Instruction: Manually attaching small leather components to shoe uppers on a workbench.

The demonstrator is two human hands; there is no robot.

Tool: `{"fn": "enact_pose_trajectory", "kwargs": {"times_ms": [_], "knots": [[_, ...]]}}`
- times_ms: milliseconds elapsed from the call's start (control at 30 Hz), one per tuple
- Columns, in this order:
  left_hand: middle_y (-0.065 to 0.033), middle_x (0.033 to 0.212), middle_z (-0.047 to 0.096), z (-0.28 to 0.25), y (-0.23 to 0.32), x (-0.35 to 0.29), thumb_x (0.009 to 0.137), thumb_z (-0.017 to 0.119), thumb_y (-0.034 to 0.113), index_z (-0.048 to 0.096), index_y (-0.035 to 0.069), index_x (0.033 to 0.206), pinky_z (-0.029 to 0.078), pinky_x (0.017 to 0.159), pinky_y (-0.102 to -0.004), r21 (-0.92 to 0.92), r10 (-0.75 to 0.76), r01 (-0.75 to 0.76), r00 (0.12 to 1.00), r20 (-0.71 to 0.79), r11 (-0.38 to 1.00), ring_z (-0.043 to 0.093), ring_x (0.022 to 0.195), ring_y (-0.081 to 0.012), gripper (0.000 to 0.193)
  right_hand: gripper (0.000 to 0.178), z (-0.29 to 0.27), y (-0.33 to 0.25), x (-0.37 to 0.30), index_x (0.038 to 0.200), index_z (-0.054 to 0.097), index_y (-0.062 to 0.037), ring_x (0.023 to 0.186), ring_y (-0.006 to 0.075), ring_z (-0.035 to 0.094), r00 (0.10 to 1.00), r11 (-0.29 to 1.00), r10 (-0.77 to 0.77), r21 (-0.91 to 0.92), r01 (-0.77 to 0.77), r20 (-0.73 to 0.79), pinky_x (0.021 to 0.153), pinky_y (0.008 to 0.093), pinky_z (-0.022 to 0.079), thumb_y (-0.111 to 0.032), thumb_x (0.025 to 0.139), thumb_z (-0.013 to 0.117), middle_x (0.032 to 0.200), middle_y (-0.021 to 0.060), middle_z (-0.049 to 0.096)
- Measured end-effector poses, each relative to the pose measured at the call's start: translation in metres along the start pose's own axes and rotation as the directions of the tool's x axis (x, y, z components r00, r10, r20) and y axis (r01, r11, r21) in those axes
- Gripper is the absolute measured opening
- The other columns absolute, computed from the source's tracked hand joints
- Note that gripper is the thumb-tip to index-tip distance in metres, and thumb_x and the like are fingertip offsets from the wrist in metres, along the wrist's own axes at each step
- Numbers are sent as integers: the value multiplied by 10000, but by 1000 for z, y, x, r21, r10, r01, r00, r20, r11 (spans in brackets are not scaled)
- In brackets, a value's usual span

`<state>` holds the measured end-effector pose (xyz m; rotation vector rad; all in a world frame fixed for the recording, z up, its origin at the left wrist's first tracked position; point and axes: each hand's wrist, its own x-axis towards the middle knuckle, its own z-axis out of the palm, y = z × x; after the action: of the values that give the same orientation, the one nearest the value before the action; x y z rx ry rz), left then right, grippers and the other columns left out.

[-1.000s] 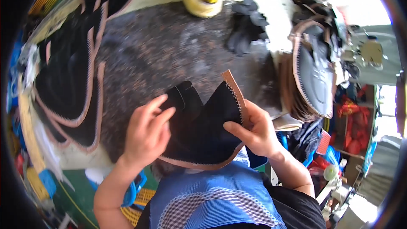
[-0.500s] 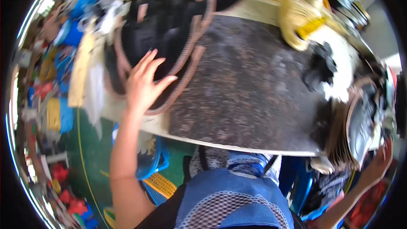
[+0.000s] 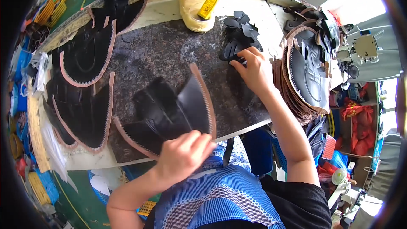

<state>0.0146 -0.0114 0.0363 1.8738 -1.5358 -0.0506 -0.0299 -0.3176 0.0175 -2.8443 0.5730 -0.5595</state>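
Observation:
A black leather shoe upper (image 3: 169,110) with a brownish, zigzag-stitched edge lies on the dark work mat in front of me, slightly blurred. My left hand (image 3: 184,154) has its fingers curled over the upper's near edge. At the mat's far right is a pile of small black leather pieces (image 3: 242,32). My right hand (image 3: 256,70) reaches into the near side of that pile, thumb and fingers closed on a small black piece (image 3: 240,60), partly covered by the fingertips.
More black uppers (image 3: 87,55) lie overlapping at the left. A thick stack of uppers (image 3: 311,68) stands on the right. At the back, a yellow-handled tool (image 3: 210,2) rests on the cream-coloured base of a post (image 3: 188,15). Part of a sewing machine (image 3: 366,46) shows farther right.
The view has swung right. My left hand has gone from the uppers on the left to one upper in the middle. My right hand has come from beside the right stack to the small pieces.

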Motion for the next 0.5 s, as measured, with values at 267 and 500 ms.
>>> {"fn": "enact_pose_trajectory", "kwargs": {"times_ms": [267,500], "knots": [[-126,940,690,35,-84,143,907,773,230,611,44,1143,556,774,-403,-115,-53,36,987,-152,993,692,885,-288,341,179,6,29,3,920,738,-5,781,302,700,1000,961,9,277,-8,-4,713,382,566,-154,844,803,914,115,677],[-125,877,709,86,-105,210,859,774,122,584,84,1093,572,779,-439,-256,-173,195,979,106,947,726,851,-299,304,285,14,13,-11,992,710,10,788,234,694,982,890,164,443,-109,-88,731,344,576,-139,805,864,933,109,663]]}}
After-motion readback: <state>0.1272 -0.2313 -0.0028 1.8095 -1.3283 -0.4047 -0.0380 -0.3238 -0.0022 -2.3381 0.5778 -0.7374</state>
